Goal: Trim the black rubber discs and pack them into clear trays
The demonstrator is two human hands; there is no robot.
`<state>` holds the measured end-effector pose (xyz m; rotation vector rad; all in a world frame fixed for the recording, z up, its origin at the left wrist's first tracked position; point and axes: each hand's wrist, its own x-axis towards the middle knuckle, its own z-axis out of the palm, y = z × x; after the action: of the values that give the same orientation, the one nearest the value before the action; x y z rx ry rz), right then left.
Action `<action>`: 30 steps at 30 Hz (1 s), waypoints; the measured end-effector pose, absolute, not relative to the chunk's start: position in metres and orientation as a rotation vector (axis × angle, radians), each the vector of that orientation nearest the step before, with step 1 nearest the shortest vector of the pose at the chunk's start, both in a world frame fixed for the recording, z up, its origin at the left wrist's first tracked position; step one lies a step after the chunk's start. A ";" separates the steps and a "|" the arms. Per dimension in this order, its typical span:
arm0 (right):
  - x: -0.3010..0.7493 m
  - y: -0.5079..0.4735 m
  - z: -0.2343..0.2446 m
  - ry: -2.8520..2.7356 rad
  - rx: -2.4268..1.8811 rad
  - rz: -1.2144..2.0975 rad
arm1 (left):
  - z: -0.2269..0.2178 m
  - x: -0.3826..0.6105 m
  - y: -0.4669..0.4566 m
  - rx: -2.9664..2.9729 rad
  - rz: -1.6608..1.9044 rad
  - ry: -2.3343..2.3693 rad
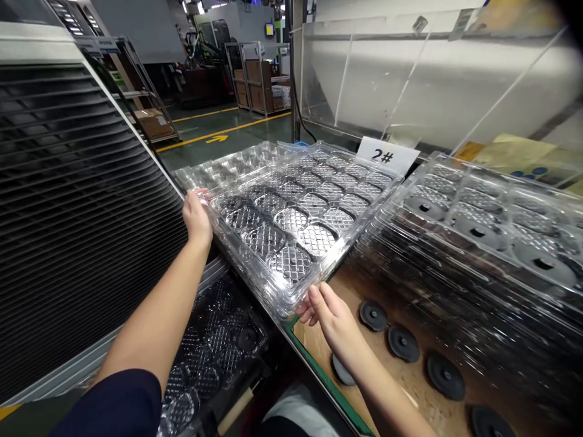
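Note:
A clear plastic blister tray (pixel 291 237) with several round diamond-patterned pockets is held tilted over the bench's left end. My left hand (pixel 197 217) grips its left edge, fingers curled over the rim. At the tray's near corner my right hand (pixel 325 309) is closed on the rim, with fingers under it. More clear trays (pixel 214 167) lie beneath and behind it. Several black round discs (pixel 403 343) lie in a row on the brown benchtop just right of my right hand.
A tall stack of clear trays (pixel 478 243) holding dark discs fills the right side. A black louvred rack (pixel 77 200) stands on the left. Another tray (pixel 214 352) sits low beneath my arms. A "2#" sign (pixel 386 156) and a clear screen (pixel 410 79) stand behind.

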<state>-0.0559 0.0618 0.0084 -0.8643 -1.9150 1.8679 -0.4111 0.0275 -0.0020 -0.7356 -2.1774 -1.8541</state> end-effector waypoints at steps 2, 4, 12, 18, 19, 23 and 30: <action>-0.057 0.061 0.010 -1.899 -0.863 1.868 | 0.000 -0.411 0.033 -0.555 -1.978 -2.142; -0.057 0.059 0.011 -1.886 -0.857 1.875 | 0.002 -0.411 0.036 -0.409 -2.073 -2.110; -0.061 0.051 0.013 -1.886 -0.818 1.941 | 0.005 -0.418 0.036 -0.131 -2.202 -2.059; -0.057 0.052 0.013 -1.861 -0.812 2.006 | 0.006 -0.416 0.035 -0.142 -2.238 -2.079; -0.056 0.053 0.013 -1.856 -0.804 2.019 | 0.007 -0.415 0.035 -0.158 -2.243 -2.084; -0.057 0.053 0.012 -1.849 -0.785 2.030 | 0.010 -0.410 0.033 -0.225 -2.238 -2.089; -0.022 0.048 0.014 -2.000 -0.790 1.915 | 0.034 -0.392 0.029 -0.429 -2.137 -2.123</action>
<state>-0.0225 0.0477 0.0138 -0.7897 -2.0002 1.9148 -0.3916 0.0294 0.0343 -0.4287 -2.1232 -2.1372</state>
